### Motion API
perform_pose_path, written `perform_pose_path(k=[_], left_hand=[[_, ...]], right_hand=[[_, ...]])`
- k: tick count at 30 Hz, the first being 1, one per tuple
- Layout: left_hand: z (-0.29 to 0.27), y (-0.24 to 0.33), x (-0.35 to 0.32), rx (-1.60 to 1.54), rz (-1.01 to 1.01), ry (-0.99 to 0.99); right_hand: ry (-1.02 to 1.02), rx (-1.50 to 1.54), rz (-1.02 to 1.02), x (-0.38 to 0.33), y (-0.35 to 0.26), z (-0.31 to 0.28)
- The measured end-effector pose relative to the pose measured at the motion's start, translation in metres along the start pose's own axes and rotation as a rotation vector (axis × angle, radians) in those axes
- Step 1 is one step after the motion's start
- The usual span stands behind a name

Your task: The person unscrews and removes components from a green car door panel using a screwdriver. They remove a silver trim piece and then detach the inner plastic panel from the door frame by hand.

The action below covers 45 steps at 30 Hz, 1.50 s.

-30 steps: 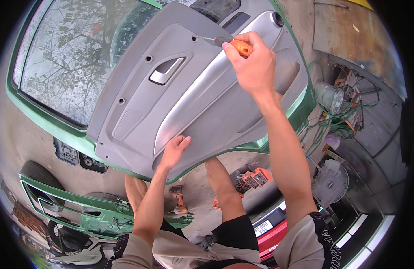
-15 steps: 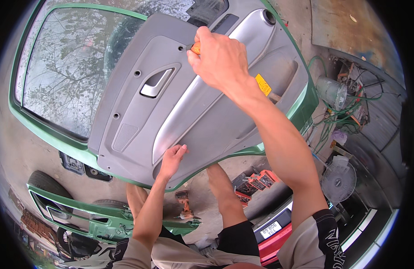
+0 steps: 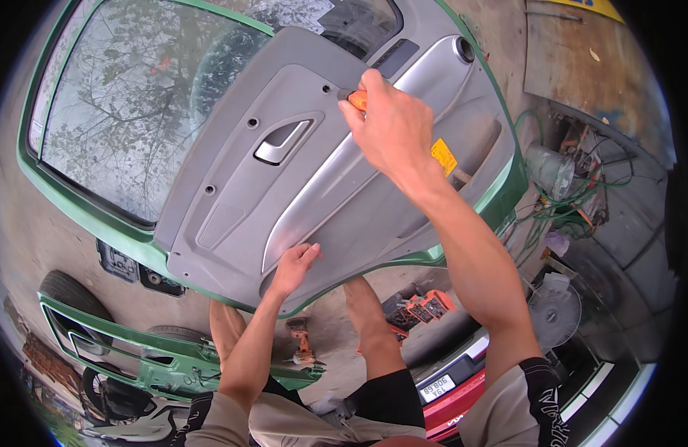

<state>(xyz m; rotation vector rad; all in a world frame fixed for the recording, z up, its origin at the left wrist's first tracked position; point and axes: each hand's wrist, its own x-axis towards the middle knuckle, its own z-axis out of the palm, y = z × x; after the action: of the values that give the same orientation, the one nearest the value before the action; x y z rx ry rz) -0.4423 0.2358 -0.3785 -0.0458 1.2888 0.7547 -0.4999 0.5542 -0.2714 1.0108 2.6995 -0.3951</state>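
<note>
Item: grey door trim panel, lying on green car door. My right hand, grip clamped on orange-handled screwdriver, works a panel fastener; left hand, fingers apart, steadies lower edge. Next: tip seated squarely.

Likely car workshop: detached door, tyre.

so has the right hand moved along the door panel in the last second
Yes. The right hand, gripping an orange-handled tool, has shifted left across the grey door panel, closer to the door handle.
</note>
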Motion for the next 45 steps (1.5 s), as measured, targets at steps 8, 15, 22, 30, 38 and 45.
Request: perform_pose_path(k=[8, 15, 22, 30, 38, 45], left_hand=[[-0.01, 0.0, -0.003, -0.049, -0.02, -0.054], [-0.032, 0.003, -0.01, -0.191, 0.073, -0.044], [-0.075, 0.014, -0.032, -0.219, 0.133, 0.126], [-0.101, 0.035, -0.046, -0.291, 0.226, 0.279], [-0.107, 0.032, -0.048, -0.199, 0.215, 0.33], [-0.119, 0.03, -0.052, -0.086, 0.21, 0.413]], right_hand=[[-0.566, 0.4, 0.3, 0.066, -0.005, -0.038], [-0.844, 0.786, 0.92, 0.087, -0.009, -0.021], [-1.046, 0.657, 1.07, 0.115, -0.021, -0.018], [-1.041, 0.13, 0.712, 0.113, -0.039, -0.01], [-0.887, -1.061, -0.444, 0.079, -0.058, -0.011], [-0.493, -0.63, -0.052, 0.062, -0.08, -0.007]])
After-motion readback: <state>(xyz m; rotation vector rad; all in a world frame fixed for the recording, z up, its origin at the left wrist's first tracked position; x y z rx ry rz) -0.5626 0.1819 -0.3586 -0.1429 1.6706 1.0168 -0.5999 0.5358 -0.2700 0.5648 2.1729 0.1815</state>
